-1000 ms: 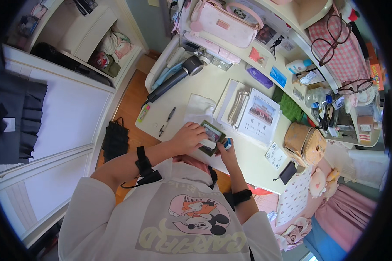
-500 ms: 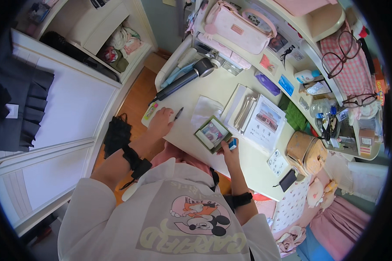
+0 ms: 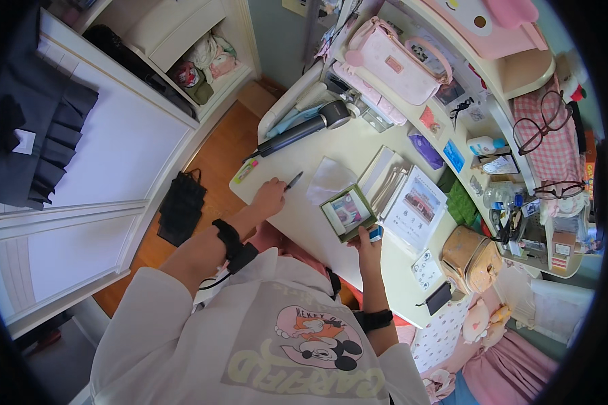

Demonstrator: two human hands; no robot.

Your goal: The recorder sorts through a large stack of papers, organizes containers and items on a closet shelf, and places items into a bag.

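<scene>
My left hand is closed around the near end of a dark pen at the left part of the white desk. The pen's far end points away to the right. My right hand is closed on a small blue-and-white block, its kind too small to tell. Its fingertips lie at the near right corner of an open green box. Pale and pinkish contents, not clear in kind, show inside that box. A white cloth or sheet lies just beyond it.
A stack of papers and a booklet lie right of the green box. A dark hair dryer and a green-yellow highlighter-like item are at the far left. A tan case stands at the right, near a black pouch.
My left hand, earlier spread beside the pen, has closed on it, and the pen has turned to a flatter angle. My right hand keeps the blue-and-white block. The view has shifted.
</scene>
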